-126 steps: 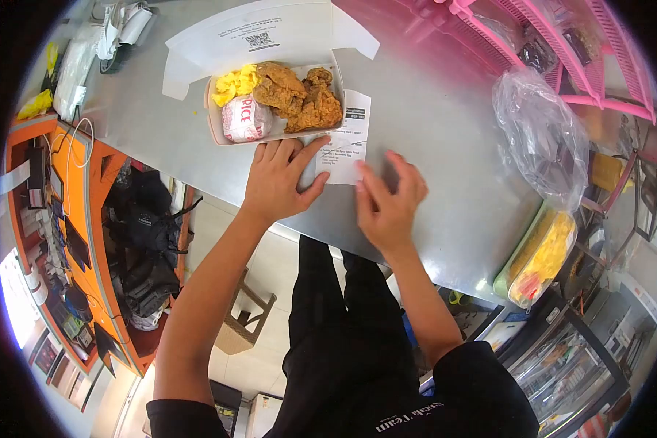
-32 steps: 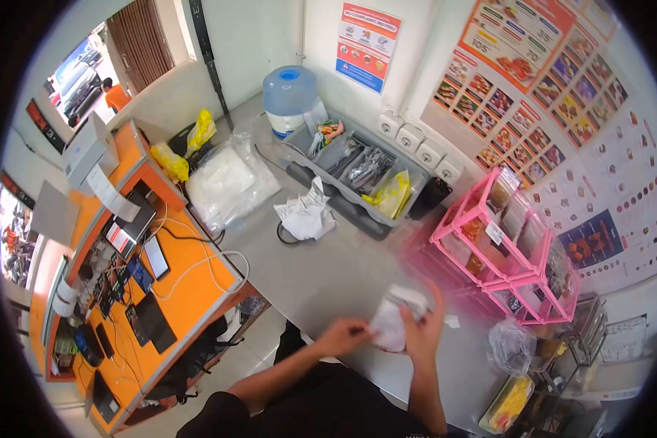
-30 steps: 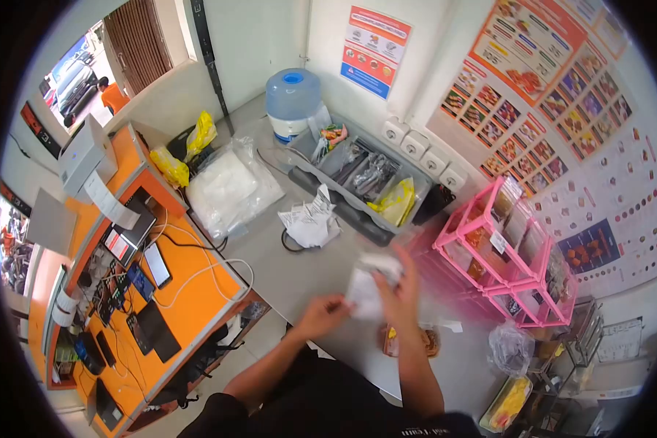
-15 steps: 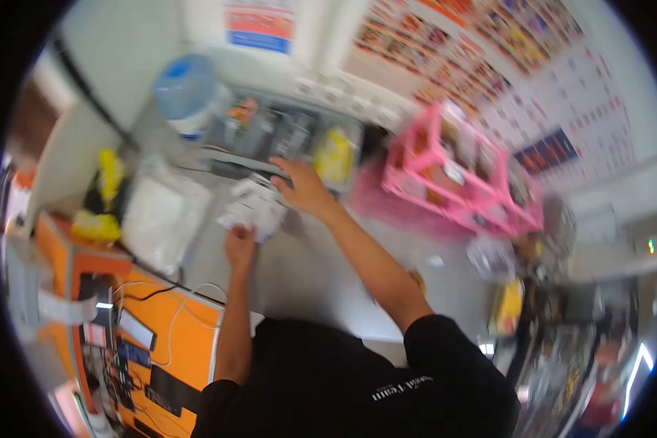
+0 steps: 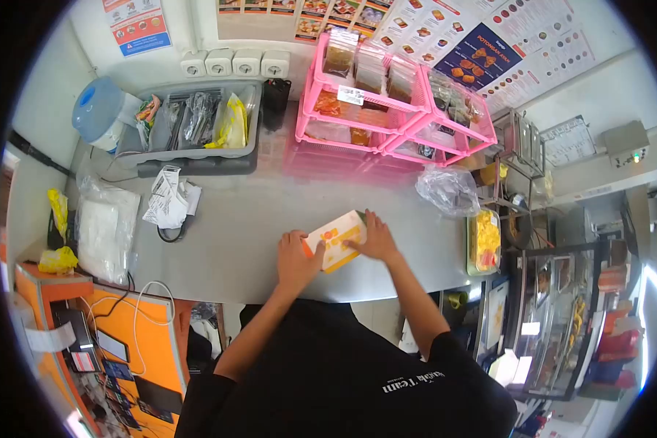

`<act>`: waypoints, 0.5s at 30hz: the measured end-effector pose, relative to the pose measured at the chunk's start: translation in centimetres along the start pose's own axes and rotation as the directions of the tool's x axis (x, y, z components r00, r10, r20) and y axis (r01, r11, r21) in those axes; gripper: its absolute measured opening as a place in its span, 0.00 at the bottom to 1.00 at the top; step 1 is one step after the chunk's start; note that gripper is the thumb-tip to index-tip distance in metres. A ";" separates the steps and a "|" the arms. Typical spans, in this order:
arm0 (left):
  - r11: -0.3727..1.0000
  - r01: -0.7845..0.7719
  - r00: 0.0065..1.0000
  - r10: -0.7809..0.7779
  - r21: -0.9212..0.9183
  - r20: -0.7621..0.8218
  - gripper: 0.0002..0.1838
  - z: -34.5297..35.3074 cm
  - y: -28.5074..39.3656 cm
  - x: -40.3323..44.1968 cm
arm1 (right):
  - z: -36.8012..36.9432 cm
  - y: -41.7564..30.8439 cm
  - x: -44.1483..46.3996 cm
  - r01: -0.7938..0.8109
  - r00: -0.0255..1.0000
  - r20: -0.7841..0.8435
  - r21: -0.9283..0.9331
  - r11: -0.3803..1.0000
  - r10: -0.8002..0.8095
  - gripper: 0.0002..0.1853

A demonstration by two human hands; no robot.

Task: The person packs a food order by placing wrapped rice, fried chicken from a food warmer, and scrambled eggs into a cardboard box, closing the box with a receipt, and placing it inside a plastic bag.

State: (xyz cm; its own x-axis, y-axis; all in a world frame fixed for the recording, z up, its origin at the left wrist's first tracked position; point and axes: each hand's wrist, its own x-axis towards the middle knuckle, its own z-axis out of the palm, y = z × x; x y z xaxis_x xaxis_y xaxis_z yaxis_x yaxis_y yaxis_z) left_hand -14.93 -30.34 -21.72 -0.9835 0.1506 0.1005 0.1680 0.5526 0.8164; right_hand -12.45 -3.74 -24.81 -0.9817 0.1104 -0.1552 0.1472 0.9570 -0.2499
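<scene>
A small white, orange and yellow carton box is between my hands over the steel counter. My left hand grips its left end, thumb on the printed face. On the right end, my right hand holds the box with its thumb across the top and fingers at the far edge. The undersides of the fingers are hidden. Away to the left, crumpled paper receipts lie on the counter with a black cord-like loop beneath them.
Pink stacked baskets with packets stand at the back. A grey tray of packets and a blue-topped container are at back left. Plastic-wrapped white packs lie left. A clear bag and yellow pack sit right.
The paper receipts that were in my hands now lie on the counter at left. Both hands have moved right and hold the carton box. The view has shifted and sharpened.
</scene>
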 end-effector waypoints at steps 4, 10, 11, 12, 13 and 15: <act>0.986 0.065 0.993 -0.049 0.150 -0.104 0.32 6.9 0.1 -4.2 | 4.1 2.1 -1.4 0.090 0.989 -0.144 0.372 0.924 -0.038 0.45; 0.889 0.158 0.906 -0.304 -0.429 -0.295 0.40 13.2 -0.1 -6.8 | 5.2 4.2 0.0 -0.013 1.000 -0.009 0.405 0.914 0.018 0.26; 0.904 0.156 0.908 -0.290 -0.397 -0.304 0.41 13.9 -0.8 -7.1 | 6.3 5.0 0.5 -0.023 0.999 0.033 0.507 0.862 0.008 0.27; 0.918 0.150 0.909 -0.274 -0.367 -0.313 0.42 14.5 -1.5 -7.2 | 7.3 5.6 1.3 -0.038 0.997 0.073 0.598 0.801 -0.008 0.28; 0.930 0.146 0.912 -0.259 -0.338 -0.318 0.43 14.8 -1.7 -7.4 | 8.5 6.2 2.0 -0.061 0.993 0.115 0.679 0.731 -0.024 0.28; 0.892 0.432 0.862 -0.452 -0.134 -0.230 0.43 12.8 1.7 -6.4 | 9.4 6.3 2.5 -0.001 1.000 -0.018 0.753 0.658 0.021 0.30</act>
State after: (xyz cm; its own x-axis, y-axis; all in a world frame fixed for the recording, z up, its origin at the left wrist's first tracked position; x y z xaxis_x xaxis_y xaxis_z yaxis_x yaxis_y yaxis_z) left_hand -7.49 -19.87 -28.23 -0.9390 -0.3084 -0.1520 -0.2844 0.4483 0.8474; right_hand -12.84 0.05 -35.75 -0.9804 0.1351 -0.1435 0.1884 0.4272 -0.8843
